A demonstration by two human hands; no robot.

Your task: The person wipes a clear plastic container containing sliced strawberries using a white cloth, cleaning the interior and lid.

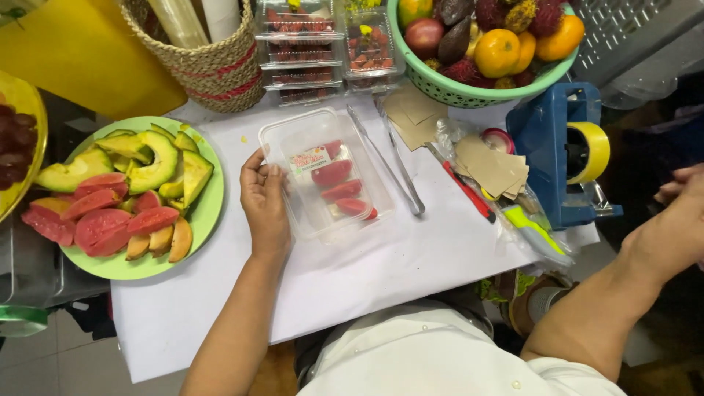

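1. Left hand [265, 207]: fingers [257, 170] together, flat against the left wall of the clear plastic box [327, 176]; thumb on its lid edge. Pressing, not gripping.
2. Box: just right of those fingers, lid shut, red fruit slices [339, 189] inside.
3. Metal tongs [386, 160]: beyond the box, on white paper [367, 271].
4. Green plate [209, 213] of cut fruit: left of the hand.
5. Right hand [678, 213]: far right, near blue tape dispenser [557, 147], holding nothing; finger state cannot tell.

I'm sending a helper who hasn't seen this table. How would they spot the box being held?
On the white table, right of the green plate of cut fruit, the left hand touches a clear plastic box. Unlike the stacked full boxes behind, it lies alone, holding few red slices.
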